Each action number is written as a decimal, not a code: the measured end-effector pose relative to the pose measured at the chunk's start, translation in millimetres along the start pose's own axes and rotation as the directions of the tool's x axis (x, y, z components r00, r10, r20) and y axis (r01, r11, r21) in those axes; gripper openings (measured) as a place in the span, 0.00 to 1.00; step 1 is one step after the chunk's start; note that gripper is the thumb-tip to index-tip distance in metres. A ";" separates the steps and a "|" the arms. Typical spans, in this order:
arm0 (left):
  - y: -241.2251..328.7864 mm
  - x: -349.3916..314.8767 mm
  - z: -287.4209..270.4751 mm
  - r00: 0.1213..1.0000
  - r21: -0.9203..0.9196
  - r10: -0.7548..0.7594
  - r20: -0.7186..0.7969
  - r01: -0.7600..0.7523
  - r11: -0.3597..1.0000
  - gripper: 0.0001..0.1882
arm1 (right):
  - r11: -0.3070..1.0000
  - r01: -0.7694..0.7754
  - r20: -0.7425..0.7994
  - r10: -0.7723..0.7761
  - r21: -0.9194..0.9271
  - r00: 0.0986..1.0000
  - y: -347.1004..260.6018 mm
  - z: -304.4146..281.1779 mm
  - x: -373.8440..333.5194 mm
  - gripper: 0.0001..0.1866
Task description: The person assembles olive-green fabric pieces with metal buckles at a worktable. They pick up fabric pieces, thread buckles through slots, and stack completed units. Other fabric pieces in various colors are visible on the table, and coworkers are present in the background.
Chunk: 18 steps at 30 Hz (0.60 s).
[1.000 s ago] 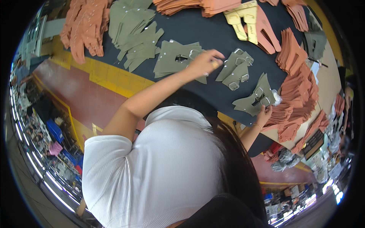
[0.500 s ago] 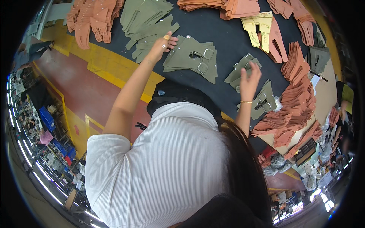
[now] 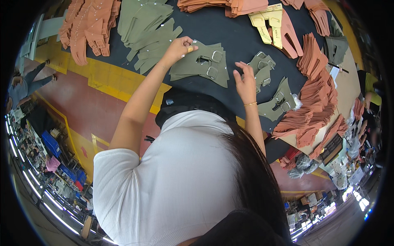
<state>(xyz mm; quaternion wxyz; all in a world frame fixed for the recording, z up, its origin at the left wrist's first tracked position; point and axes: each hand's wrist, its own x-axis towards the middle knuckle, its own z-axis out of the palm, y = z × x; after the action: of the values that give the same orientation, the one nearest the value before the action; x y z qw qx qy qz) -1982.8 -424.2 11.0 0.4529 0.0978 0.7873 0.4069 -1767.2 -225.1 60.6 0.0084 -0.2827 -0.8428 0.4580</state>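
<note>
- The step in hand seems to be handling the green buckled stack (image 3: 186, 65), which lies on the table in front of the person, between the two hands.
- The left hand (image 3: 179, 49) is bent at the far left corner of this stack; I cannot tell whether it pinches a layer or only touches.
- The right hand (image 3: 245, 82) is open, with nothing in it, beside the smaller green pieces (image 3: 263, 62), which it partly covers.
- In my judgement, the next move calls for a fine grip on the top layer only, so that the lower layers do not slide.
- The table surface (image 3: 236, 39) is dark; a green pile (image 3: 141, 24) lies far left, a yellow template (image 3: 266, 22) far right, and orange pieces (image 3: 314, 106) along the right.
- The floor (image 3: 72, 88) is red with yellow bands; shelves with blue bins (image 3: 49, 143) stand at left.
</note>
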 end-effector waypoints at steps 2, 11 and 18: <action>13.4 -6.0 1.6 1.000 0.046 0.024 0.001 -0.024 0.999 0.16 | 0.996 -0.016 0.047 0.011 0.090 0.999 -7.8 4.0 4.6 0.15; 120.7 -93.3 21.6 0.972 -0.607 0.130 0.195 0.015 0.794 0.10 | 0.901 0.283 0.112 -0.335 0.329 0.936 -65.9 -35.7 35.1 0.11; 179.3 -148.1 12.6 0.933 -0.632 0.302 0.198 -0.114 0.767 0.08 | 0.834 0.273 0.023 -0.323 0.479 0.946 -127.5 -92.9 -9.8 0.07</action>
<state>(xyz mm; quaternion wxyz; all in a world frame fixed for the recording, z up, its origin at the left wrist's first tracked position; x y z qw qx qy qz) -1926.7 -378.1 232.4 0.5211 0.0920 0.5228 0.6683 -1793.4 -212.2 216.0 0.1043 -0.1134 -0.7395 0.6552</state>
